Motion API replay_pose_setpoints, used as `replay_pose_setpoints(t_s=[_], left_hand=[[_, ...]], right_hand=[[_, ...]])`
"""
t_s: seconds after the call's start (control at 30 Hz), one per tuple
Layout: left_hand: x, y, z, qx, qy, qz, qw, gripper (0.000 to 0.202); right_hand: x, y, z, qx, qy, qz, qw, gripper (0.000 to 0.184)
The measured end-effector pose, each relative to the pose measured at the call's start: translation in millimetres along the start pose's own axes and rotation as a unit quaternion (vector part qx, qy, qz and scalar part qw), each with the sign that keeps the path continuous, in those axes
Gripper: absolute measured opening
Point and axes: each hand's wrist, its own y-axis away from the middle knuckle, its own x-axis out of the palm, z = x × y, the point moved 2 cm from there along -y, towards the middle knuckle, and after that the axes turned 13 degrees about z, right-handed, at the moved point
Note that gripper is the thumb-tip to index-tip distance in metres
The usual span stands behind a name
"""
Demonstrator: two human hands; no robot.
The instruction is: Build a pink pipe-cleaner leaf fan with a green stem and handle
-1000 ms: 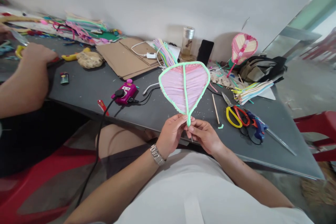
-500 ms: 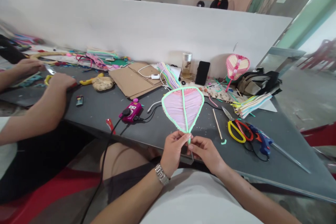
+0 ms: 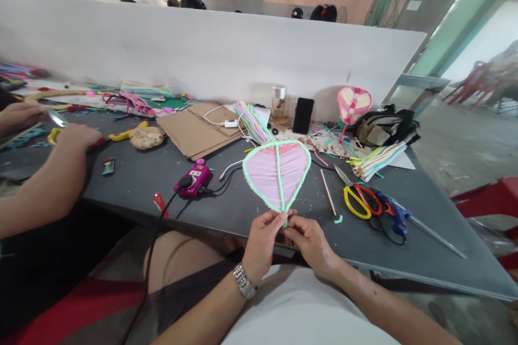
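Note:
Upright over the table's front edge stands a leaf-shaped fan point(image 3: 263, 172), lilac with some pink near its top, bordered and split down the middle by mint-green fuzzy strips. My left hand point(image 3: 263, 240), with a metal watch on the wrist, pinches its stem just below the leaf's point. My right hand point(image 3: 309, 237) is closed on the same stem from the other side, slightly lower. Fingers cover most of the stem. Right of the fan lie a thin wooden stick point(image 3: 328, 192) and a small mint-green scrap point(image 3: 338, 220).
On the right are scissors point(image 3: 356, 197), a blue glue gun point(image 3: 399, 215) and bundled pipe cleaners point(image 3: 378, 160). A magenta power socket point(image 3: 196, 179), cardboard point(image 3: 194, 129), a phone point(image 3: 303, 116) and a jar point(image 3: 279, 105) also lie around. A co-worker's hand point(image 3: 79, 137) works at the left.
The view has shifted, moving most things left in the picture. Both hands still hold the fan's stem, and the right hand's fingers sit closer to the left hand.

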Motion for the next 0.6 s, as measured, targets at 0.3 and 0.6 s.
replay_pose_setpoints(t_s=[0.3, 0.6], left_hand=[[-7.6, -2.7, -0.1, 0.022, -0.035, -0.026, 0.999, 0.038], [-4.7, -1.9, 6.1, -0.004, -0.009, -0.007, 1.000, 0.037]], right_hand=[[-63.9, -11.4, 31.9, -0.041, 0.061, -0.173, 0.982, 0.021], [-86.6, -46.6, 61.2, -0.185, -0.024, -0.304, 0.934, 0.024]])
